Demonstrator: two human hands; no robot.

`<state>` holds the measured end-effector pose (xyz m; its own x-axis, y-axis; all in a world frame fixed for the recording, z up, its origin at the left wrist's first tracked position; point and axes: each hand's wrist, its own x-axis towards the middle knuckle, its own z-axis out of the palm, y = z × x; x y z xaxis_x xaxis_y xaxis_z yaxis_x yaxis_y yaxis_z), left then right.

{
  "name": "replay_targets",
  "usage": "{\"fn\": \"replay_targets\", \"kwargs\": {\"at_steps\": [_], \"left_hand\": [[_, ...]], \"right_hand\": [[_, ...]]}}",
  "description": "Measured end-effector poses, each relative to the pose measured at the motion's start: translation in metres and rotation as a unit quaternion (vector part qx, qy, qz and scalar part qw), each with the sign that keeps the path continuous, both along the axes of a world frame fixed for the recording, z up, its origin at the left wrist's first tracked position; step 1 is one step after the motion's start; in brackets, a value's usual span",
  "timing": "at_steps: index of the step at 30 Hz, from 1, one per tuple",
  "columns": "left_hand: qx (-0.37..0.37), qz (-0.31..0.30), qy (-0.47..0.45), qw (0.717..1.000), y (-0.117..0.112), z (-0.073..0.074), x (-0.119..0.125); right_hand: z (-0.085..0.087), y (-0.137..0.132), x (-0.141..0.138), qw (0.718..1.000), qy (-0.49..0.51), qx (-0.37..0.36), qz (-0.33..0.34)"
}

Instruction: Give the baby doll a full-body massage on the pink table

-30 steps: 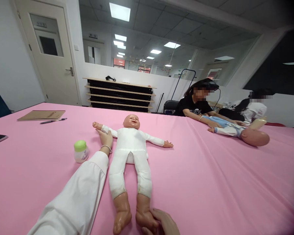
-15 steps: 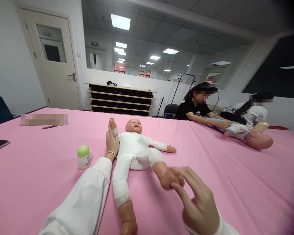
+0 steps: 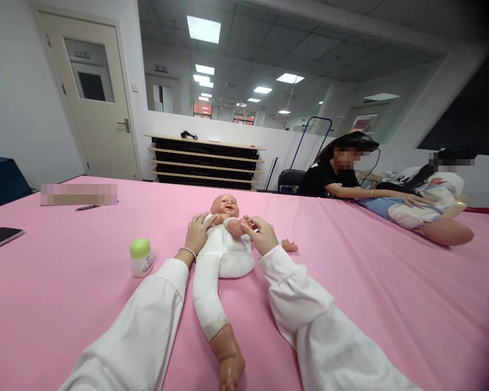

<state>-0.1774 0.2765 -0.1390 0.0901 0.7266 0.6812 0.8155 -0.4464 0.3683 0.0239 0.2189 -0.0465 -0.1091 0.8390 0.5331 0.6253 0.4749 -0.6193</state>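
Observation:
A baby doll (image 3: 235, 263) with a white cloth body lies on its back, head away from me. My left hand (image 3: 197, 238) is closed around the doll's arm, whose small hand (image 3: 220, 218) rests over the upper chest. With fingers pinched, my right hand (image 3: 263, 235) grips the doll's foot (image 3: 239, 225), and that leg is folded up over the body so the foot meets the small hand. The other leg (image 3: 212, 307) stretches toward me. Beyond my right wrist, the doll's other hand (image 3: 290, 245) lies on the pink cover.
Left of the doll stands a green-lidded jar (image 3: 141, 258). A phone (image 3: 2, 238), a pen (image 3: 87, 207) and a blurred flat item (image 3: 79, 194) lie farther left on the pink-covered table (image 3: 85, 304). At right, a person (image 3: 330, 174) handles another doll (image 3: 440, 231); a second person sits beyond.
My right hand has moved up and away from me with the doll's foot, bending the leg over its body. My left hand has brought the doll's arm inward across the chest.

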Motion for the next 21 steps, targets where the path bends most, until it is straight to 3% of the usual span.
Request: {"fn": "replay_targets", "kwargs": {"at_steps": [4, 8, 12, 17, 21], "left_hand": [[-0.017, 0.008, -0.021, 1.000, 0.001, 0.000, -0.001], [-0.007, 0.015, -0.102, 0.995, 0.007, -0.004, -0.004], [0.004, 0.059, -0.191, 0.980, 0.007, -0.004, -0.005], [-0.051, 0.150, -0.261, 0.952, 0.003, 0.001, -0.007], [-0.090, 0.199, -0.339, 0.915, 0.007, -0.001, -0.012]], "right_hand": [[0.000, -0.011, 0.006, 0.999, 0.043, -0.012, 0.002], [-0.006, -0.038, 0.019, 0.998, 0.055, -0.001, -0.022], [-0.022, -0.089, 0.039, 0.999, 0.008, 0.039, -0.004], [-0.046, -0.167, 0.059, 0.994, -0.078, 0.075, 0.020], [-0.073, -0.216, 0.059, 0.992, -0.100, 0.017, -0.075]]}}
